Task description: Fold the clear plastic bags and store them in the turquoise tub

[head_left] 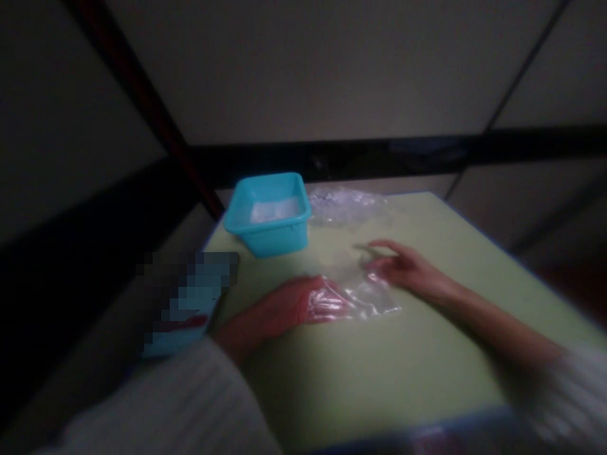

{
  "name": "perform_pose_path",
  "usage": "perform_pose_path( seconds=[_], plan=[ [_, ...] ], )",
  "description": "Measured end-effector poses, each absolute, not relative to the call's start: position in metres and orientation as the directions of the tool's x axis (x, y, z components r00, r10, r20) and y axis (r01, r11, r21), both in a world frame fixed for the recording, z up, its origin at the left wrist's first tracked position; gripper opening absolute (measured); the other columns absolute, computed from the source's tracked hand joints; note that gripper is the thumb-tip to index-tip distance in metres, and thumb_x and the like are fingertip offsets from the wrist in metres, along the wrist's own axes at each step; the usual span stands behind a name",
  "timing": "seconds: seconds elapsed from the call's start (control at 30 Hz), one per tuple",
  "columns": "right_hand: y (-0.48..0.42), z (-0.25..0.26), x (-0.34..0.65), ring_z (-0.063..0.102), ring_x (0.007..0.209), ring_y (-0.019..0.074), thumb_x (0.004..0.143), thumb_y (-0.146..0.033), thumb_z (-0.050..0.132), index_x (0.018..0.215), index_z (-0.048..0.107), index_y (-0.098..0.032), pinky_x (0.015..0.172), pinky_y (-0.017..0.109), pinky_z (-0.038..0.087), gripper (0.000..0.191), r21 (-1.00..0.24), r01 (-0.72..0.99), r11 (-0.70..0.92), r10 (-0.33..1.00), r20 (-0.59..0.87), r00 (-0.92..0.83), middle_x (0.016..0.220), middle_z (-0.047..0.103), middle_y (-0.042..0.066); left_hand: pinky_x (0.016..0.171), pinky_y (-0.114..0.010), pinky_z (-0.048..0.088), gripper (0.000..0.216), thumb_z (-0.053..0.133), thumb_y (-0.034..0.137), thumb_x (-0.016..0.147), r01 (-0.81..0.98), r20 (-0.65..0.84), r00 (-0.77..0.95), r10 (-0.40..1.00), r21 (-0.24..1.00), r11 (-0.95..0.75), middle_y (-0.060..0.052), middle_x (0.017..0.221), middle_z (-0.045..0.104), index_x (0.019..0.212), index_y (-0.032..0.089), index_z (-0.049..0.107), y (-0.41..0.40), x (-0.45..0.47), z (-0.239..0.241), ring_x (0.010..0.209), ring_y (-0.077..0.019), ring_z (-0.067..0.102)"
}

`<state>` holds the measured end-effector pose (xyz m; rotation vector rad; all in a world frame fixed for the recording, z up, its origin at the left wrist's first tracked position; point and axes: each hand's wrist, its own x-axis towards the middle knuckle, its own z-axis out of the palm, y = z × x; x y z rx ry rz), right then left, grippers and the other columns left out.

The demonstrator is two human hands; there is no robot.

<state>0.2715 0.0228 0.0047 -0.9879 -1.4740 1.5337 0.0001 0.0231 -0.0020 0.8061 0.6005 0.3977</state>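
A clear plastic bag (367,303) lies crumpled and shiny over the middle of the table. My left hand (310,302) reaches in from the left, its fingers stretched low and covered by the clear film; whether they are inside the bag or just under it I cannot tell. At the bag's right side is my right hand (403,268), index finger extended and apart from the fingers below it. Those lower fingers are at the film's edge, blurred, and no firm grip on it shows.
A turquoise plastic basin (275,234) with something white inside stands at the far left of the yellow-green table (427,373). More clear plastic bags (348,205) lie beside it. A pixelated flat object (190,309) is at the left edge. Wall panels rise behind.
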Motion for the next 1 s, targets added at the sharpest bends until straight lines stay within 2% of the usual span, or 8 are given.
perform_pose_path(
  seconds=[0.2,0.37,0.47,0.57,0.7,0.8,0.9,1.0],
  plan=[
    [0.023,0.008,0.272,0.068,0.087,0.0201,0.072,-0.019,0.069,0.113,0.057,-0.018,0.08,0.038,0.054,0.042,-0.995,0.084,0.053,0.912,0.014,-0.41,0.101,0.069,0.008,0.092,-0.038,0.047,0.032,0.063,0.025,0.084,-0.194,-0.289,0.589,0.754,0.856,0.479,-0.014,0.108,0.069,0.113,0.013,0.057,0.022,-0.011,-0.004,0.102,-0.0256,0.065],
    [0.023,0.007,0.272,0.067,0.085,0.0202,0.072,-0.024,0.068,0.103,0.064,-0.016,0.081,0.039,0.054,0.032,-0.954,0.248,0.168,0.925,0.066,-0.374,0.101,0.07,0.008,0.084,-0.036,0.051,0.081,0.075,0.023,0.071,-0.109,-0.229,0.31,0.923,0.955,0.274,-0.009,0.099,0.071,0.138,0.017,0.03,0.017,-0.007,0.003,0.091,-0.0227,0.069],
    [0.023,0.004,0.272,0.067,0.081,0.0207,0.076,-0.025,0.062,0.101,0.067,-0.014,0.077,0.039,0.055,0.027,-0.901,0.373,0.223,0.931,0.083,-0.355,0.094,0.071,0.008,0.073,-0.031,0.053,0.06,0.071,0.023,0.067,0.136,-0.107,0.24,0.965,0.988,0.076,-0.008,0.095,0.071,0.123,0.013,0.051,0.019,-0.001,0.004,0.083,-0.0219,0.069],
    [0.023,0.003,0.271,0.068,0.078,0.0208,0.077,-0.022,0.058,0.102,0.067,-0.013,0.075,0.037,0.055,0.028,-0.865,0.442,0.238,0.94,0.09,-0.329,0.09,0.072,0.008,0.061,-0.025,0.051,0.033,0.065,0.022,0.069,0.393,-0.027,0.215,0.976,0.917,-0.061,-0.005,0.079,0.071,0.1,0.01,0.066,0.02,0.002,0.002,0.07,-0.0186,0.067],
    [0.022,0.003,0.27,0.068,0.079,0.0211,0.074,-0.018,0.057,0.102,0.067,-0.011,0.073,0.033,0.056,0.031,-0.853,0.457,0.254,0.941,0.108,-0.322,0.09,0.072,0.009,0.052,-0.021,0.047,0.032,0.06,0.016,0.071,0.516,0.045,0.194,0.98,0.845,-0.142,-0.001,0.074,0.067,0.102,0.013,0.067,0.016,0.003,0.0,0.058,-0.0129,0.061],
    [0.021,0.003,0.269,0.068,0.08,0.0208,0.072,-0.016,0.057,0.103,0.067,-0.011,0.072,0.032,0.056,0.033,-0.845,0.466,0.261,0.94,0.114,-0.32,0.091,0.072,0.009,0.067,-0.026,0.052,0.034,0.059,0.015,0.072,0.603,0.173,0.244,0.954,0.743,-0.289,-0.004,0.091,0.068,0.105,0.015,0.066,0.013,0.002,-0.004,0.073,-0.016,0.064],
    [0.019,0.004,0.267,0.068,0.081,0.0207,0.072,-0.015,0.055,0.101,0.067,-0.012,0.072,0.032,0.055,0.032,-0.827,0.48,0.292,0.939,0.152,-0.309,0.094,0.071,0.01,0.092,-0.037,0.048,0.035,0.054,0.014,0.078,0.693,0.336,0.379,0.862,0.515,-0.505,-0.01,0.112,0.065,0.112,0.013,0.062,0.011,0.001,-0.008,0.102,-0.0226,0.06],
    [0.016,0.006,0.265,0.067,0.081,0.021,0.074,-0.017,0.053,0.1,0.067,-0.011,0.071,0.032,0.055,0.03,-0.792,0.518,0.322,0.937,0.187,-0.296,0.096,0.07,0.011,0.099,-0.04,0.044,0.036,0.048,0.013,0.082,0.714,0.364,0.466,0.806,0.383,-0.586,-0.012,0.116,0.062,0.117,0.012,0.059,0.01,0.0,-0.01,0.11,-0.024,0.056]
  ],
)
